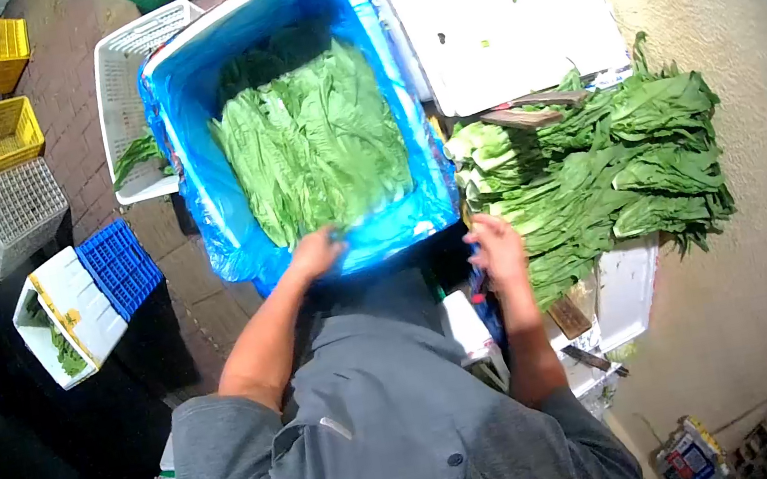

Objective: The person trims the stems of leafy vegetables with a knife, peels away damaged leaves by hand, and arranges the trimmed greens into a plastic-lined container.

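Note:
A bin lined with blue plastic [226,179] stands in front of me. Layers of leafy green lettuce [306,141] lie inside it. My left hand [315,254] is at the bin's near edge, by the lower end of the lettuce; its fingertips are blurred. My right hand [499,251] is between the bin and a pile of long-leaf greens [596,173] on the right. Its fingers are bent inward, and whatever they hold, if anything, is too small to make out.
A white foam lid [503,11] with leaf scraps lies at the upper right. Left of the bin is a white crate [119,81]. Farther left stand yellow crates [6,135], a blue crate [120,268] and a foam box [77,316]. Wooden slats [569,318] show under the greens.

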Demonstrator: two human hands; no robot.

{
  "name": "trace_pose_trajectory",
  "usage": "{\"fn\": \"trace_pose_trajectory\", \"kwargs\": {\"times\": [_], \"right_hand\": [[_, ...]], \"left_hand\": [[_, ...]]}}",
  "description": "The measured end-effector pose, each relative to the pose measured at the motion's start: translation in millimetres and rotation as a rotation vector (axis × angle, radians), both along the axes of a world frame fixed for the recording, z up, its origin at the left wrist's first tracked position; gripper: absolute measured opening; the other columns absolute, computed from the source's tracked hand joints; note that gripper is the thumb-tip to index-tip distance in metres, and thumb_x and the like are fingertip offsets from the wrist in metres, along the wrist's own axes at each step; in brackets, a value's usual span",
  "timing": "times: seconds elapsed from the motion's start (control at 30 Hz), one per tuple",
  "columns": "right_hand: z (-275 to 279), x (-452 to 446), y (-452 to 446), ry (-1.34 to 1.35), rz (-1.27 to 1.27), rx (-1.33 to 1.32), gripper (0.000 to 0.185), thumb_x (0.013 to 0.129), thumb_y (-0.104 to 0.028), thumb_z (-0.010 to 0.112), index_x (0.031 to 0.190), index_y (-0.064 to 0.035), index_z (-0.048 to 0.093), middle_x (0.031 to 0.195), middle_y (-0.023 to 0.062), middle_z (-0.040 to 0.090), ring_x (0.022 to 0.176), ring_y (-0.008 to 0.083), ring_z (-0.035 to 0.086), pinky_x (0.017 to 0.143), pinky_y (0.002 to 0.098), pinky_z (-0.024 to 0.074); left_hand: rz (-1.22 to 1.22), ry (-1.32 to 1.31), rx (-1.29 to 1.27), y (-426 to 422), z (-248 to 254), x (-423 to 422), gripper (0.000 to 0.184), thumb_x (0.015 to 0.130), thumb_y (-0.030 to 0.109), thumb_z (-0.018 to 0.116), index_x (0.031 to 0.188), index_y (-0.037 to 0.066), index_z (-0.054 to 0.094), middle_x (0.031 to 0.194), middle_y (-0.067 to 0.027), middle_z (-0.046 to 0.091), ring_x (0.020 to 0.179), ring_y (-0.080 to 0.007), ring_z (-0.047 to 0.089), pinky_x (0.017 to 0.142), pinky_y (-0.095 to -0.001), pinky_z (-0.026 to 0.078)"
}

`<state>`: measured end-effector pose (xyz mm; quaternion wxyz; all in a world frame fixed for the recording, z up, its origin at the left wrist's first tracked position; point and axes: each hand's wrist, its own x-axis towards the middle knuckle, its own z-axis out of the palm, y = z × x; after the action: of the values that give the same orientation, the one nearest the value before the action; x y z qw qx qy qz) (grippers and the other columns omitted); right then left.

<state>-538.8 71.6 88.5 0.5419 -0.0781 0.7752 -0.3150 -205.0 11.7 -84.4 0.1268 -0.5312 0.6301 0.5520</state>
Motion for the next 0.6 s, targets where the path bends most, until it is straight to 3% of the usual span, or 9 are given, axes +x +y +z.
{"fn": "trace_pose_trajectory", "kwargs": {"times": [0.1, 0.17, 0.23, 0.27, 0.33, 0.43, 0.5, 0.53, 0.6], "right_hand": [[-47.9, 61.9, -21.9, -0.194, 0.116, 0.006, 0.030, 0.093, -0.019, 0.063, 0.117, -0.0006, 0.063, 0.087, 0.0053, 0.068, 0.059, 0.0066, 0.055, 0.049, 0.0231, 0.0479], [-79.5, 91.5, -42.0, -0.034, 0.462, -0.012, 0.038, 0.089, -0.024, 0.066, 0.118, -0.0002, 0.063, 0.088, 0.0118, 0.070, 0.068, 0.0196, 0.065, 0.056, 0.0319, 0.0525], [-105.6, 119.2, -67.4, 0.348, 0.949, -0.155, 0.038, 0.086, -0.025, 0.065, 0.117, -0.0022, 0.064, 0.090, 0.0213, 0.070, 0.083, 0.0357, 0.069, 0.068, 0.0442, 0.0545], [-113.5, 133.3, -78.4, 0.358, 1.034, -0.158, 0.037, 0.085, -0.025, 0.064, 0.115, -0.0032, 0.064, 0.091, 0.0229, 0.069, 0.086, 0.0382, 0.068, 0.072, 0.0468, 0.0535], [-120.2, 163.5, -100.7, 0.375, 1.199, -0.164, 0.034, 0.084, -0.024, 0.062, 0.111, -0.0053, 0.065, 0.094, 0.0263, 0.068, 0.093, 0.0432, 0.066, 0.080, 0.0520, 0.0515], [-153.0, 194.4, -117.8, 0.447, 1.484, -0.035, 0.033, 0.083, -0.024, 0.064, 0.111, -0.0061, 0.062, 0.091, 0.0216, 0.070, 0.088, 0.0384, 0.069, 0.077, 0.0513, 0.0530], [-178.7, 205.6, -114.0, 0.482, 1.473, -0.041, 0.025, 0.083, -0.021, 0.059, 0.103, -0.0065, 0.065, 0.091, 0.0215, 0.070, 0.087, 0.0381, 0.069, 0.076, 0.0510, 0.0535], [-185.6, 209.4, -114.0, 0.467, 1.476, -0.012, 0.024, 0.083, -0.020, 0.059, 0.101, -0.0063, 0.066, 0.091, 0.0215, 0.070, 0.088, 0.0383, 0.069, 0.076, 0.0508, 0.0535], [-187.5, 215.1, -117.9, 0.366, 1.438, 0.068, 0.023, 0.083, -0.022, 0.059, 0.097, -0.0052, 0.069, 0.093, 0.0213, 0.070, 0.088, 0.0394, 0.068, 0.079, 0.0507, 0.0531]], "left_hand": [[-0.117, 0.102, -0.008, 9.0, 19.4, 4.5, 0.050, 0.088, 0.038, 0.062, 0.127, 0.006, 0.060, 0.112, -0.0247, 0.066, 0.104, -0.0422, 0.062, 0.091, -0.0485, 0.049], [-0.077, 0.175, -0.114, 15.5, 18.6, 15.5, 0.040, 0.088, 0.034, 0.062, 0.116, 0.005, 0.065, 0.108, -0.0240, 0.067, 0.101, -0.0420, 0.063, 0.088, -0.0498, 0.049], [-0.062, 0.194, -0.092, 16.2, 23.8, 26.1, 0.037, 0.087, 0.032, 0.063, 0.111, 0.005, 0.068, 0.106, -0.0239, 0.067, 0.100, -0.0414, 0.063, 0.086, -0.0502, 0.049], [-0.046, 0.210, -0.098, 16.8, 24.8, 29.6, 0.028, 0.086, 0.027, 0.063, 0.098, 0.003, 0.068, 0.100, -0.0236, 0.067, 0.096, -0.0412, 0.063, 0.083, -0.0510, 0.049], [-0.022, 0.204, -0.092, 15.1, 30.9, 35.2, 0.024, 0.086, 0.024, 0.065, 0.096, 0.003, 0.069, 0.096, -0.0211, 0.068, 0.093, -0.0393, 0.065, 0.082, -0.0468, 0.051], [0.082, 0.257, -0.121, 16.8, 43.7, 38.5, 0.014, 0.085, 0.015, 0.064, 0.089, 0.002, 0.067, 0.087, -0.0182, 0.068, 0.083, -0.0344, 0.067, 0.075, -0.0415, 0.052], [0.180, 0.305, -0.068, 10.0, 61.7, 43.5, 0.012, 0.085, 0.012, 0.064, 0.090, 0.002, 0.067, 0.087, -0.0179, 0.068, 0.082, -0.0327, 0.067, 0.074, -0.0397, 0.052], [0.211, 0.307, -0.092, 9.6, 62.6, 47.5, 0.011, 0.085, 0.012, 0.065, 0.089, 0.002, 0.066, 0.084, -0.0141, 0.068, 0.079, -0.0248, 0.066, 0.073, -0.0361, 0.051], [0.350, 0.299, 0.020, -4.1, 84.9, 60.7, 0.012, 0.087, 0.014, 0.066, 0.090, 0.002, 0.066, 0.083, -0.0114, 0.067, 0.078, -0.0197, 0.064, 0.072, -0.0340, 0.050]]}}
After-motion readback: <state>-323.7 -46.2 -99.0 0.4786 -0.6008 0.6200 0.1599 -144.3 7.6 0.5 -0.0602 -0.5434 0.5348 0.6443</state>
